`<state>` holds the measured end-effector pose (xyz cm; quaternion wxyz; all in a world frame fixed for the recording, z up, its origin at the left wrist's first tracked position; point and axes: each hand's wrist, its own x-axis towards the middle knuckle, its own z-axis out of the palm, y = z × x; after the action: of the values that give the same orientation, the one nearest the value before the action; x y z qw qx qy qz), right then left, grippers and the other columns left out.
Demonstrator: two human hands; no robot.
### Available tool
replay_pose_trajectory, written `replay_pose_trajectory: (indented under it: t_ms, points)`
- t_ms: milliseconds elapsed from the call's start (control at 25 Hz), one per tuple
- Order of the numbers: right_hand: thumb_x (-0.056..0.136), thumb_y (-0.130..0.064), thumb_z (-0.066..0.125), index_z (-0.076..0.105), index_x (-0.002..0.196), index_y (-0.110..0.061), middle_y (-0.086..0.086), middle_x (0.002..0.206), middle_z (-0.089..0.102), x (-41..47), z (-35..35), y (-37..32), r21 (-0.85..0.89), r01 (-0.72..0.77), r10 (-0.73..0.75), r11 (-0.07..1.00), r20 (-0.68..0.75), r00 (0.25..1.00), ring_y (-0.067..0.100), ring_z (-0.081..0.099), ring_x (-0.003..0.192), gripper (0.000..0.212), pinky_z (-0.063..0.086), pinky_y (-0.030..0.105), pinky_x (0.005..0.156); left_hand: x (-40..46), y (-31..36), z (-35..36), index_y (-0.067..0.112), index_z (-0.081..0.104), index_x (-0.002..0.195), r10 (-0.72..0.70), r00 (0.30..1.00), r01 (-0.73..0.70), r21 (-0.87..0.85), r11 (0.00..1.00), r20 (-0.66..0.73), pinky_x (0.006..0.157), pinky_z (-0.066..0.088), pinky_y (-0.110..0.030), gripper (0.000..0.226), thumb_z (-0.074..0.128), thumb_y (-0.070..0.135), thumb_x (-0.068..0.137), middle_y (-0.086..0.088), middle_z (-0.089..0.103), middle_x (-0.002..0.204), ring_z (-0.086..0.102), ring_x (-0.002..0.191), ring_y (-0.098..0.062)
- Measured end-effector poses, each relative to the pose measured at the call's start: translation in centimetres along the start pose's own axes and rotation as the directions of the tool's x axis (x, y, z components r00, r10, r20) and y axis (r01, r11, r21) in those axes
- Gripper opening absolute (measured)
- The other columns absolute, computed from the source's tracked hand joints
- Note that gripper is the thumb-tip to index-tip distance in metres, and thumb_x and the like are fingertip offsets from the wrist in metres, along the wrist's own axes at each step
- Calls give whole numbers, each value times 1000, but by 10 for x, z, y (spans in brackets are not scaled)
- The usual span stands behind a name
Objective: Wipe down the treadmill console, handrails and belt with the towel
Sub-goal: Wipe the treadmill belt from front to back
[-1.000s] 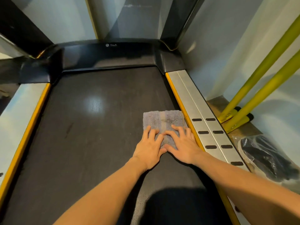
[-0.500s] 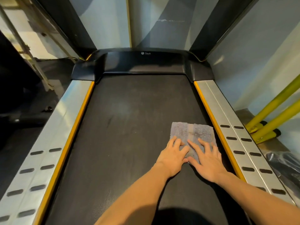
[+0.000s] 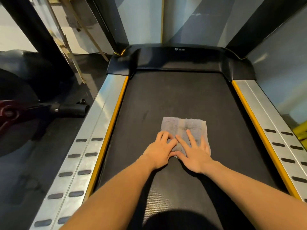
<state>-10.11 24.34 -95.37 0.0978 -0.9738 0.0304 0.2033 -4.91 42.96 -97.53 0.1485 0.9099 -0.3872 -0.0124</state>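
Note:
A folded grey towel point(image 3: 184, 126) lies flat on the black treadmill belt point(image 3: 174, 97), about midway across it. My left hand point(image 3: 159, 151) presses on the towel's near left part with its fingers a little curled. Touching it on the right, my right hand point(image 3: 194, 155) lies flat on the towel's near right part with fingers spread. Both hands hide the towel's near edge. The console and handrails are out of view.
Silver side rails with yellow trim and black grip pads run along the left point(image 3: 93, 130) and right point(image 3: 269, 117) of the belt. A black motor cover point(image 3: 181, 58) closes the far end. An exercise machine point(image 3: 16, 103) stands on the floor at left; a wall runs close on the right.
Both hands have slid the towel leftward, from beside the right rail's yellow trim to the middle of the belt. The view has swung left with them.

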Motion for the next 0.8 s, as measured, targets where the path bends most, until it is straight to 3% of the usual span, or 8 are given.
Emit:
replay_pose_trajectory:
  t_ms: [320, 560, 800]
  points:
    - [98, -71, 20, -18, 153, -53, -5, 162, -34, 42, 14, -164, -33, 194, -191, 980, 77, 979, 56, -29, 143, 69, -15, 62, 119, -99, -126, -53, 13, 52, 110, -122, 991, 127, 117, 985, -49, 95, 48, -43, 42, 47, 51, 93, -14, 45, 123, 44, 113, -32]
    - [97, -72, 24, -9, 155, -52, -2, 169, -19, 37, 20, -151, -129, 291, -297, 948, -23, 955, 52, -6, 148, 70, 1, 58, 122, -96, -120, -53, 17, 45, 132, -212, 977, 211, 48, 976, 26, 111, 36, -47, 53, 58, 43, 88, -11, 37, 143, 33, 129, -34]
    - [96, -68, 33, 5, 157, -49, 0, 170, -10, 8, 26, -146, -127, 353, -359, 927, -31, 933, 46, 13, 142, 70, 17, 51, 116, -123, -108, -59, 23, 45, 131, -178, 979, 169, 100, 981, 95, 104, 47, -43, 47, 61, 44, 91, -8, 38, 142, 38, 124, -30]
